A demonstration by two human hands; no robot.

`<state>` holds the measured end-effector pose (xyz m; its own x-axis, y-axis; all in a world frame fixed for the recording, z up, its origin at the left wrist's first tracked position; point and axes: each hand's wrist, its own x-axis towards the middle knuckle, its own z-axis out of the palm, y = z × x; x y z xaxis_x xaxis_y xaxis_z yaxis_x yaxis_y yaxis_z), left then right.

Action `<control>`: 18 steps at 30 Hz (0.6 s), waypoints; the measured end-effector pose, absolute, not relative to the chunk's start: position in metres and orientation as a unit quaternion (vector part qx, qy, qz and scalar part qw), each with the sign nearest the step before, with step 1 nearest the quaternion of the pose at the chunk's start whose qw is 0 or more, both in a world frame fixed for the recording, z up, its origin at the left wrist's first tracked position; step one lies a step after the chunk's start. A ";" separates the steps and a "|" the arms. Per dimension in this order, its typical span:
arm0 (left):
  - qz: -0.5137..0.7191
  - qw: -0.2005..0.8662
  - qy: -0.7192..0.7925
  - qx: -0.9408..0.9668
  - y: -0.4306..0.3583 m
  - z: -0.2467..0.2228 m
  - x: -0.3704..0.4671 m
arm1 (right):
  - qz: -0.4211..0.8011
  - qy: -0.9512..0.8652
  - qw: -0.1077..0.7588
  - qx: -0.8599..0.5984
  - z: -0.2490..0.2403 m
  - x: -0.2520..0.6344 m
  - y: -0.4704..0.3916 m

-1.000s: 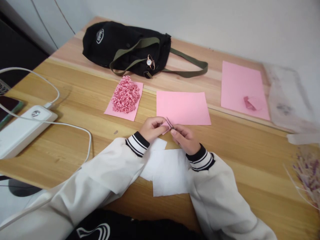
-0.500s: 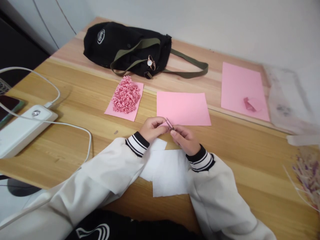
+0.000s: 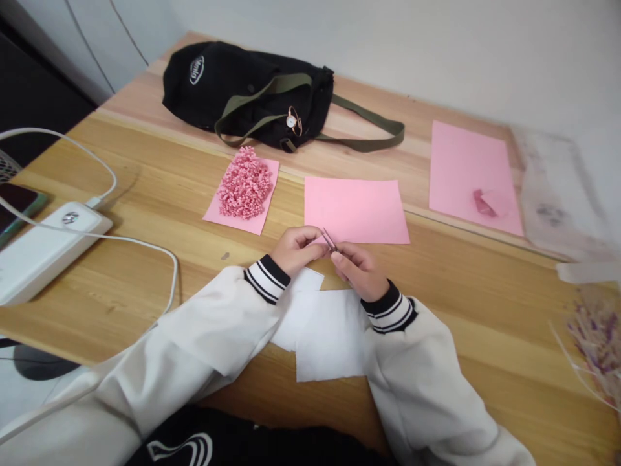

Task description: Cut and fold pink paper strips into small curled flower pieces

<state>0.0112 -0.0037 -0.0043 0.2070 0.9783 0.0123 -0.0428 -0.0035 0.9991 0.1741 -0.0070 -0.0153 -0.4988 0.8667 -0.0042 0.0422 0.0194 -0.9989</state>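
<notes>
My left hand [image 3: 297, 250] is closed, with thumb and fingertips pinching what looks like a small piece of pink paper [image 3: 318, 240], mostly covered by the fingers. Facing it, my right hand [image 3: 358, 268] is closed around small scissors [image 3: 330, 240]. Their two slim dark blades point up and left, slightly apart, beside the left fingertips; the handles are hidden in the hand. Just beyond both hands lies a pink paper sheet [image 3: 356, 210]. White cloth-like pieces [image 3: 331, 333] with jagged edges lie below them, partly under the sleeves.
Pink flower stamens [image 3: 245, 184] are heaped on a pink card [image 3: 252, 225]. A black bag [image 3: 233, 90] with a watch [image 3: 292, 122] lies behind. At right are another pink sheet [image 3: 468, 168], clear plastic wrapping [image 3: 557, 188] and dried flowers [image 3: 599, 336]. A white power bank [image 3: 58, 249] with cables sits left.
</notes>
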 end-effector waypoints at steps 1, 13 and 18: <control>0.458 0.557 0.432 0.541 -0.004 -0.004 0.011 | 0.599 -0.625 0.343 -0.365 -0.015 0.174 -0.007; 0.461 0.554 0.429 0.544 -0.003 -0.006 0.012 | 0.600 -0.621 0.333 -0.379 -0.012 0.174 -0.008; 0.464 0.556 0.424 0.544 -0.003 -0.005 0.012 | 0.600 -0.622 0.336 -0.375 -0.011 0.174 -0.008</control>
<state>0.0120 -0.0034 -0.0053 0.2114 0.9768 0.0332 -0.0551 -0.0220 0.9982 0.1738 -0.0080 -0.0114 -0.4930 0.8694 -0.0319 0.0627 -0.0011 -0.9980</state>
